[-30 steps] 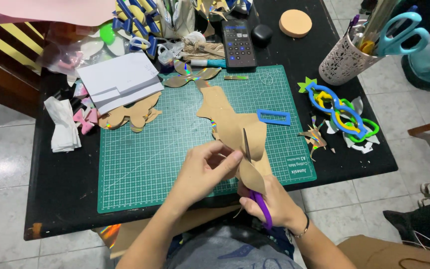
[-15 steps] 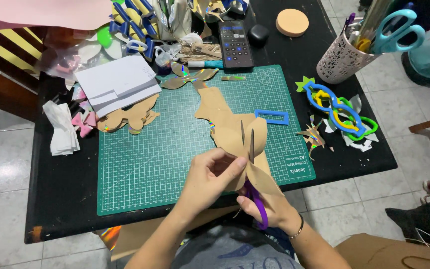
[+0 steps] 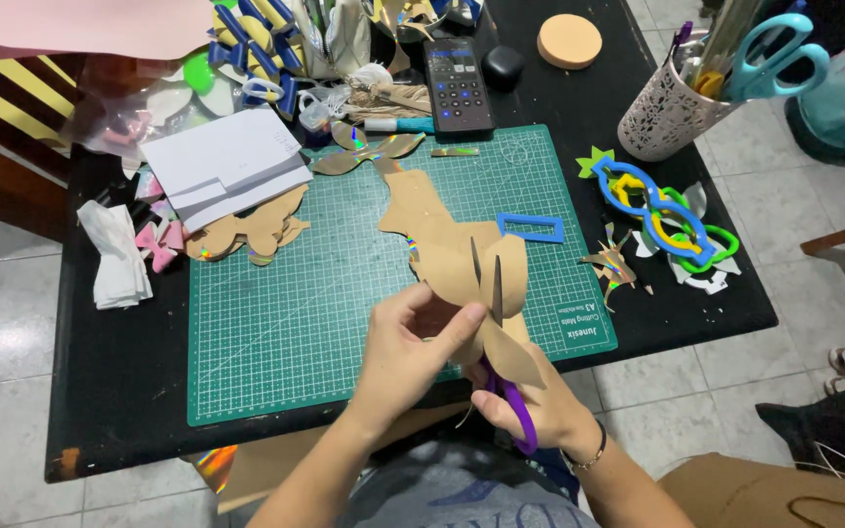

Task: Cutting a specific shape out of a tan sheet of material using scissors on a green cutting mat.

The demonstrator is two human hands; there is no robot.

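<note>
Cardboard (image 3: pixel 462 256) pinched by left hand (image 3: pixel 408 342); right hand (image 3: pixel 540 406) grips scissors (image 3: pixel 501 362) (blades seemingly parted), blue frame (image 3: pixel 531 228) nearby

Bare forearms; thin bracelet (image 3: pixel 591 458) on right wrist.

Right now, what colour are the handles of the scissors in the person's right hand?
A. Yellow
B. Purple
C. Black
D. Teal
B: the scissors in the right hand have purple handles, their blades open on the brown card; the teal scissors stand in the cup.
</note>
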